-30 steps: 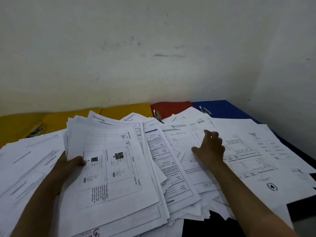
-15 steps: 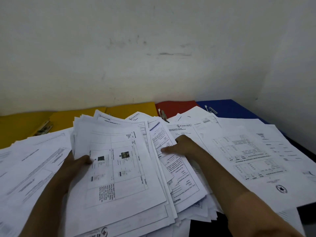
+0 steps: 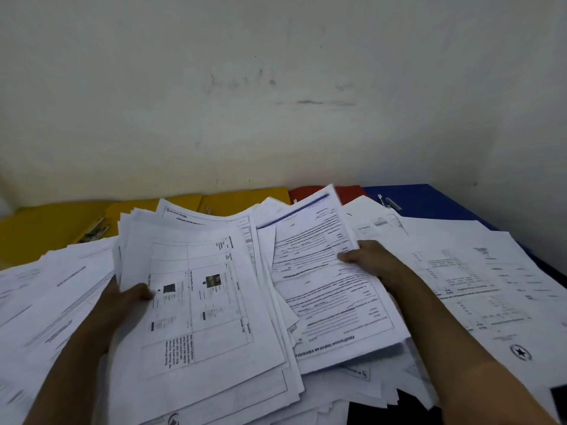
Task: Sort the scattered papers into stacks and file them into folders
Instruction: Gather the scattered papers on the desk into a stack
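Observation:
White printed papers cover the dark table. My left hand (image 3: 122, 305) grips the left edge of a thick stack (image 3: 208, 317) whose top sheet has a table and small photos. My right hand (image 3: 368, 260) pinches the right edge of a printed form (image 3: 325, 280), which is lifted and tilted above the pile beside the stack. More loose sheets (image 3: 478, 283) lie to the right, and other sheets (image 3: 46, 302) spread out on the left. Folders line the wall behind: yellow (image 3: 46, 225), red (image 3: 349, 191) and blue (image 3: 429, 200), each partly buried under paper.
A scuffed white wall (image 3: 276, 102) rises straight behind the folders and turns a corner at the right. A metal fastener (image 3: 388, 202) shows on the blue folder. Bare dark table (image 3: 374, 414) shows at the bottom edge.
My right hand left the sheets on the right, moved left, took hold of the printed form and lifted it. My left hand kept its grip on the stack.

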